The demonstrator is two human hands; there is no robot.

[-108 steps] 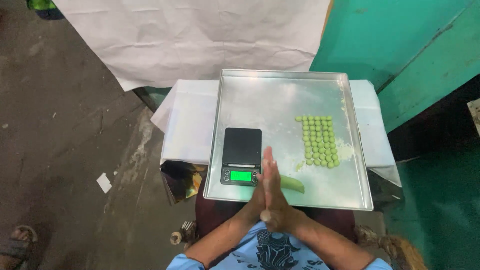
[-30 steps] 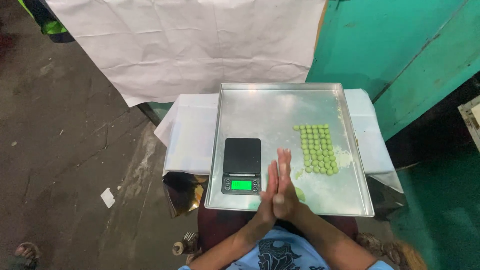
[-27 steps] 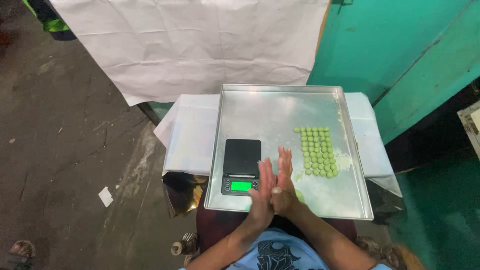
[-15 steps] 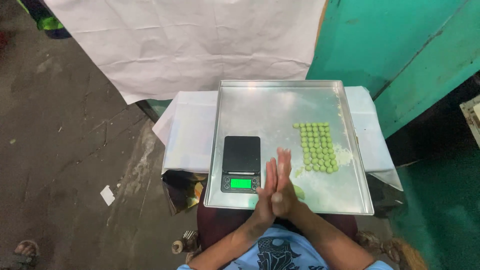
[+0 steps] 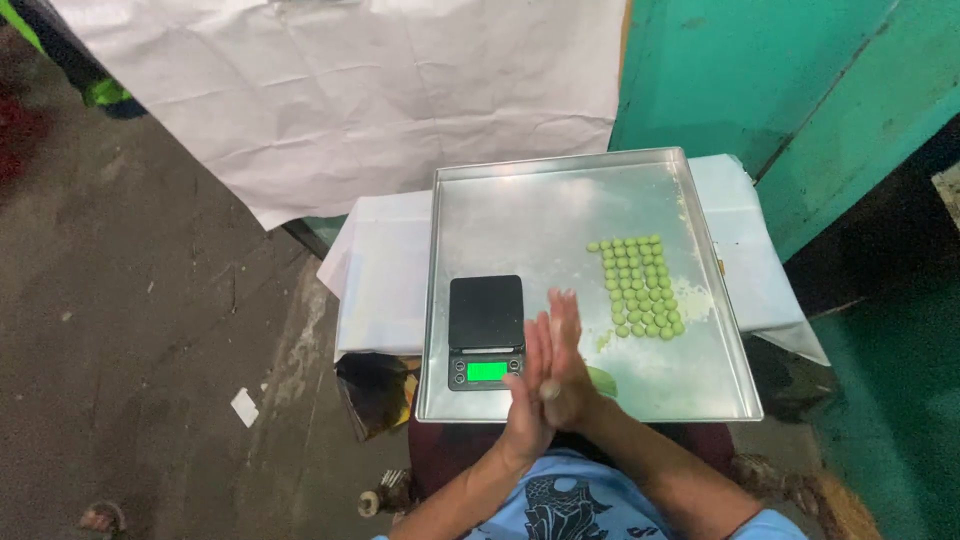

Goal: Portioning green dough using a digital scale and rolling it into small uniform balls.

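— While the palms stay pressed flat together, what sits between them?
— A small pale lump shows at the heel of the left hand [image 5: 527,400] and the right hand [image 5: 568,368], where the two meet. Neither hand is clenched: the fingers are stretched out and fanned upward, and the lump is pinched between the palms. I take it for a bit of the green dough, though it is too small to be sure.
— What has changed just now?
— Very little in the grip. Half a second ago the palms were joined the same way; now the fingertips look slightly offset, the right ones higher. That fits a rolling rub, as I judge it. Against the oldest frame, the hands sat lower and closer to the near rim, and more of the green dough piece [image 5: 602,381] showed beside them; now the right wrist covers most of it.
— And around the hands?
— They hover over the near part of the steel tray [image 5: 520,200]. Just to their left lies the black scale [image 5: 486,331], its green display lit. Farther right, the rows of green balls [image 5: 637,285] lie apart from the hands, looking the same as before. White paper [image 5: 380,290] lies under the tray.
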